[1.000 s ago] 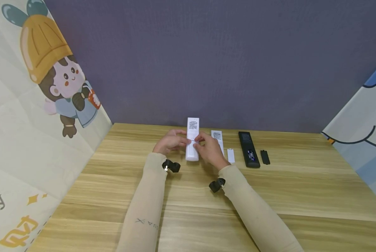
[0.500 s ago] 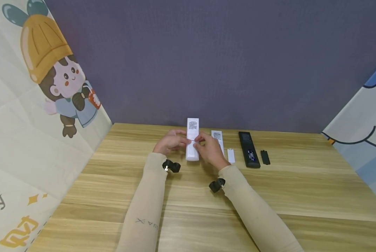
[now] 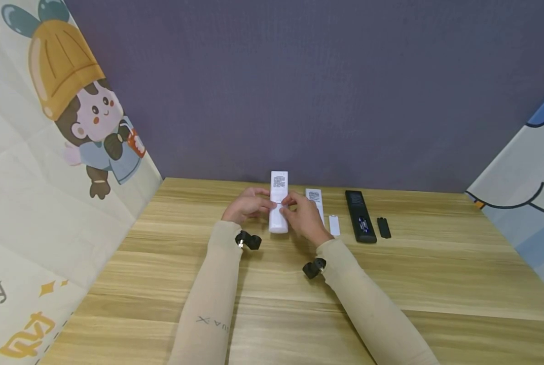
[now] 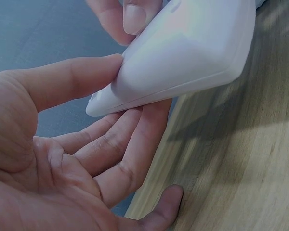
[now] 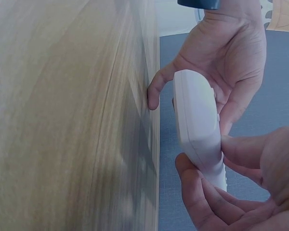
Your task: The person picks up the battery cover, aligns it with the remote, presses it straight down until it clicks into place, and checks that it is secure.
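Observation:
A white remote control (image 3: 278, 220) is held back side up above the table, its printed label facing me and a dark seam across its middle. My left hand (image 3: 246, 207) grips its left edge; in the left wrist view the thumb (image 4: 82, 79) lies on the remote's back and several fingers support its underside. From the other side my right hand (image 3: 304, 218) pinches it near the seam. The right wrist view shows the right thumb (image 5: 243, 150) on the back, with curled fingers (image 5: 190, 185) beneath. The side with the buttons is mostly hidden.
Right of the hands lies a second white remote (image 3: 314, 196), partly covered by the right hand, with a loose white battery cover (image 3: 334, 225) beside it. Further right are a black remote (image 3: 356, 205) with batteries (image 3: 364, 225) showing and its black cover (image 3: 384, 228). A dark wall (image 3: 299, 101) stands behind.
The held remote's far end has dipped very slightly since one second ago. Both hands keep the same grip and place.

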A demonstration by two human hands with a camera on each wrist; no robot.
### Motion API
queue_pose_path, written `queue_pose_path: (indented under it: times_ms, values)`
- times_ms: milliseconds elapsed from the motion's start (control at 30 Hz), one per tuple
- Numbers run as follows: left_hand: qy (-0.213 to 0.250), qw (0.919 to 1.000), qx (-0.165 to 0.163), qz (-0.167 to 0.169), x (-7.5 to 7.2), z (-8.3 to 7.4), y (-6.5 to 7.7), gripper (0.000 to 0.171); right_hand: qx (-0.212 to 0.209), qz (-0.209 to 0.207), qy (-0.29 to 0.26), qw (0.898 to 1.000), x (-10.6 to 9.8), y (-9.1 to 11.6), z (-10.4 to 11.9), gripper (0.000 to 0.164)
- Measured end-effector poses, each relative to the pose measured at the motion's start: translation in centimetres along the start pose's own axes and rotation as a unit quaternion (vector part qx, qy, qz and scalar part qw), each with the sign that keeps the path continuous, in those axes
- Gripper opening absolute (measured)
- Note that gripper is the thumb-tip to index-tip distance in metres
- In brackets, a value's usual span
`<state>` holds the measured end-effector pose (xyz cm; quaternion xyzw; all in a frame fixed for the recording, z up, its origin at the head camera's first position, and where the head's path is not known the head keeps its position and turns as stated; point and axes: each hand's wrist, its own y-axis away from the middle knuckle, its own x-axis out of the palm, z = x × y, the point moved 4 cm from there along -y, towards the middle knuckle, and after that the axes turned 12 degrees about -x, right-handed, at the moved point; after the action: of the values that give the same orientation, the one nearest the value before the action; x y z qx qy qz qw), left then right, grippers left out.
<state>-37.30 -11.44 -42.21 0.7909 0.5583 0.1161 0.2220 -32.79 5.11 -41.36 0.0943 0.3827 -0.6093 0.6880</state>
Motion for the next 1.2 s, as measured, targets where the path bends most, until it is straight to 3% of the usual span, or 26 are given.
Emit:
queue_pose_path:
  times_ms: [833, 1200]
  values:
    - [-0.033, 0.9992, -0.003, -0.020, 0.07, -0.26, 0.13, 0.049, 0.001, -0.005, -0.003, 1.000, 0.12, 0.14, 0.27, 0.010]
    - [-0.026, 0.9994, -0.004, -0.021, 0.15, -0.23, 0.02, 0.047, -0.005, -0.006, -0.001, 1.000, 0.26, 0.10, 0.08, 0.009]
